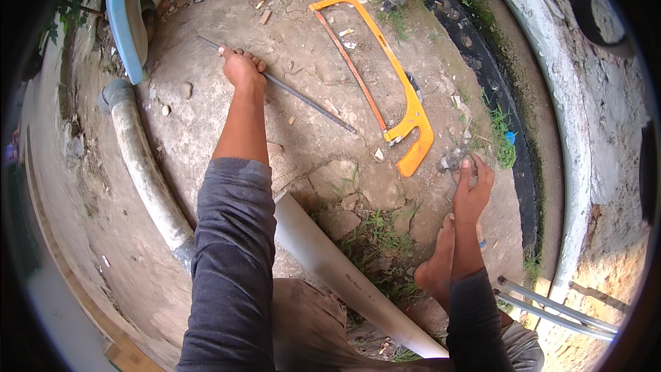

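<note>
My left hand [244, 69] is closed around a thin dark metal rod [310, 104], which slants just above or along the rough concrete. To its right lies a hacksaw [383, 38] with a yellow frame and handle and an orange-red blade. My right hand [474, 186] is lowered near a small grey clump [451, 159] on the ground, thumb and fingers apart; I see nothing held in it. Beneath my arms a thick pale grey plastic pipe [344, 270] runs diagonally, one end on the ground near my left sleeve.
An old dirty pipe with a grey elbow [138, 134] lies at left, below a light blue plastic object [124, 17]. A drain channel [513, 131] runs along the right, beside a wall. Two thin grey pipes [558, 313] stick in at lower right. My bare foot [436, 262] is by my right wrist.
</note>
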